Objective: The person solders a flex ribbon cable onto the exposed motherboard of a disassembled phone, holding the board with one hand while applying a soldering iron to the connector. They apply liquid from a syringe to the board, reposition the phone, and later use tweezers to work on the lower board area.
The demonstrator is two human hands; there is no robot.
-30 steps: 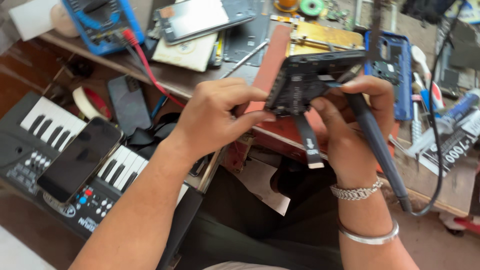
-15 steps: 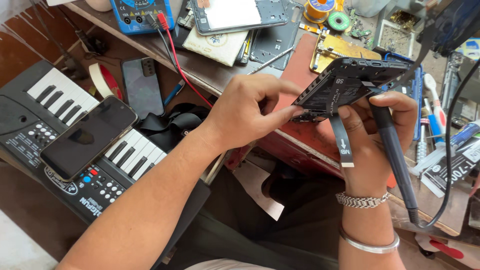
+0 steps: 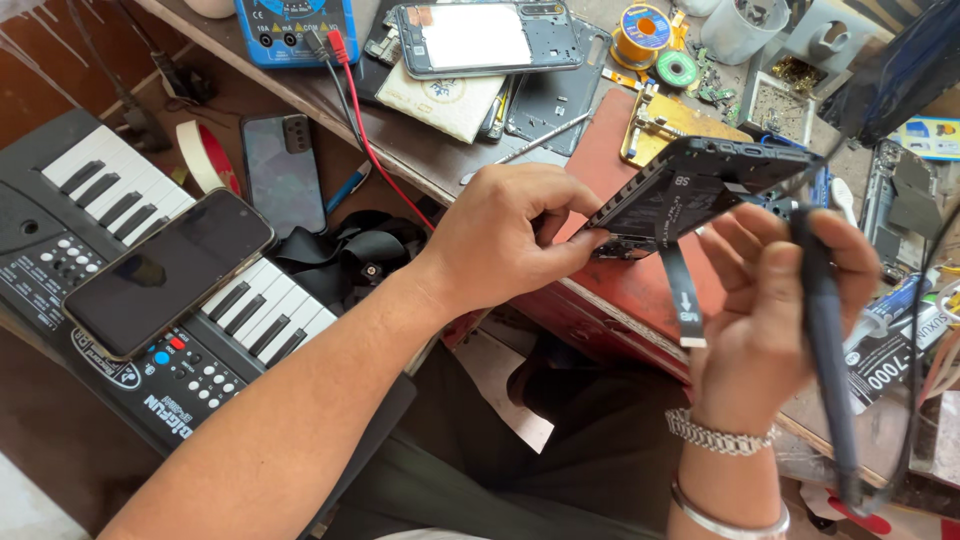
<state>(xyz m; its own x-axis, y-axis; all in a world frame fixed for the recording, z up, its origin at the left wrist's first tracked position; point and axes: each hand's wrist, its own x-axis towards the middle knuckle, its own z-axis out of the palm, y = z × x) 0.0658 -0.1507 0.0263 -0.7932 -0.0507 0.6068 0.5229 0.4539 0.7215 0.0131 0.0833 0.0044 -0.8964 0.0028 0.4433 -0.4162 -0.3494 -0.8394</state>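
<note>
the left hand was pinching the near edge of the opened phone, thumb and forefinger clamped on its lower corner, holding it up tilted above the red mat on the tabletop. the right hand cupped the phone's far side from below, and the same grip was closed around a dark iron, its handle running down past the wrist (the tip was hidden up behind the phone). a flat ribbon cable dangled from the phone's underside, hanging free between the two hands. two bracelets sat on the right wrist. off to the left a keyboard lay with a dark phone resting across its keys, and another phone lay just beyond it, near a tape roll. back on the tabletop sat a blue multimeter with a red lead trailing down, a bare phone frame, and a solder spool.
</note>
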